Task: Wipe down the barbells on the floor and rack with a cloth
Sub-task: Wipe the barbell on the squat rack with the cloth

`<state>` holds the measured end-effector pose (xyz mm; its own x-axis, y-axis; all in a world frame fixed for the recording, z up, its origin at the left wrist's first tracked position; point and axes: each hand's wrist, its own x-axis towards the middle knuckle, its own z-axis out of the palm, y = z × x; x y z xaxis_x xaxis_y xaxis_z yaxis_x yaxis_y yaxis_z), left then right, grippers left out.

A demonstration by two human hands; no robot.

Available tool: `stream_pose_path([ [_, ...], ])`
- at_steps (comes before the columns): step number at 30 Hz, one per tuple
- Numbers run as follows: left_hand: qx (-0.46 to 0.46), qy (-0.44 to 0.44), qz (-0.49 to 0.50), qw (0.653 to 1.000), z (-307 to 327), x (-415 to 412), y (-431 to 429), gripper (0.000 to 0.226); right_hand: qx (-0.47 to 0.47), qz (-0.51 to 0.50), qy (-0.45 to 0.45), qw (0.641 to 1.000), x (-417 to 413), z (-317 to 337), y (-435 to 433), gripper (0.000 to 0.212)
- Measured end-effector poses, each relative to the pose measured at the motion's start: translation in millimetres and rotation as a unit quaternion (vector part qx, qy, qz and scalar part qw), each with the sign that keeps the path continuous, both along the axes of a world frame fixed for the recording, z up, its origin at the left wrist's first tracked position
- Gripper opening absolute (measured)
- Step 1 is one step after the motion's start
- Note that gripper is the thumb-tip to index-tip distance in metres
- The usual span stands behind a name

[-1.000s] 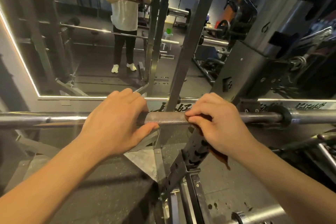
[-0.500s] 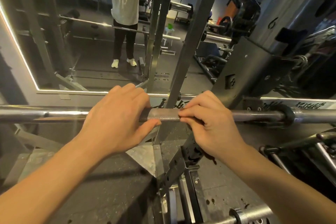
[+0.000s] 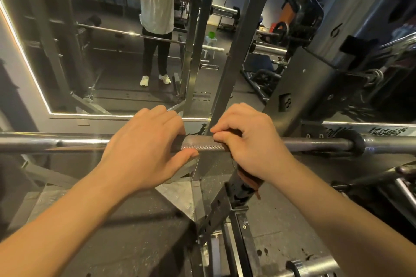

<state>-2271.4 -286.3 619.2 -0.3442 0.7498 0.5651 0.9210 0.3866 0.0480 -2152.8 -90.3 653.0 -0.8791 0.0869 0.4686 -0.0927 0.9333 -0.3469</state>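
The racked barbell (image 3: 315, 143), spanning left to right, is gripped bare by the left hand (image 3: 144, 148) and clasped just beside it by the right hand (image 3: 249, 141) through what seems a brown cloth (image 3: 248, 179), whose hanging tail could be snagged by the knurling (image 3: 202, 145).

A steel barbell (image 3: 202, 143) lies level across the rack (image 3: 315, 87), running from the left edge of the view to the right. The left hand (image 3: 144, 148) grips its knurled middle, fingers over the top and thumb beneath. Just beside it, the right hand (image 3: 249, 141) curls round the barbell with a brown cloth (image 3: 249, 181), whose loose end hangs below the wrist. A mirror (image 3: 108, 56) behind reflects the person standing.
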Motion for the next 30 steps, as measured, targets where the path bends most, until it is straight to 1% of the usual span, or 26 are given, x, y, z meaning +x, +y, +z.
stream_pose_path([
  [3, -0.004, 0.0, -0.001, 1.0, 0, -1, -1, 0.044, 0.007, -0.008, -0.048, 0.999, 22, 6, 14, 0.012],
  [5, -0.003, 0.0, 0.008, 1.0, 0, -1, -1, 0.044, 0.018, -0.029, -0.058, 0.998, 37, 7, 18, 0.013],
  [7, -0.002, 0.002, 0.011, 1.0, 0, 0, 0, 0.043, 0.025, -0.036, -0.036, 0.998, 32, 5, 13, 0.011],
  [12, -0.022, -0.008, 0.007, 1.0, 2, 0, 0, 0.044, 0.019, 0.025, 0.015, 0.999, -3, -3, -17, 0.007],
  [16, -0.045, -0.031, 0.018, 0.998, 9, 3, -4, 0.051, 0.033, -0.005, 0.006, 0.999, 22, -15, -5, 0.021],
  [18, -0.069, 0.011, 0.032, 0.997, 11, 1, -12, 0.048, 0.035, -0.017, 0.032, 0.999, 33, -21, -2, 0.025],
  [19, -0.071, 0.033, 0.043, 0.996, 12, -2, -19, 0.047, 0.032, -0.021, 0.054, 0.998, 35, -23, -2, 0.024],
  [20, -0.067, 0.035, 0.052, 0.996, 11, -5, -26, 0.046, 0.027, -0.027, 0.075, 0.996, 35, -26, -4, 0.021],
  [23, -0.035, -0.008, 0.054, 0.998, 4, -14, -45, 0.042, 0.013, -0.024, 0.11, 0.994, 23, -28, -17, 0.016],
  [27, -0.028, 0.0, 0.049, 0.998, 0, -14, -43, 0.039, 0.019, 0.025, 0.099, 0.995, -8, -25, -55, 0.011],
  [30, -0.017, -0.001, 0.049, 0.999, -3, -14, -45, 0.041, 0.036, 0.037, 0.077, 0.996, -8, -23, -59, 0.011],
])
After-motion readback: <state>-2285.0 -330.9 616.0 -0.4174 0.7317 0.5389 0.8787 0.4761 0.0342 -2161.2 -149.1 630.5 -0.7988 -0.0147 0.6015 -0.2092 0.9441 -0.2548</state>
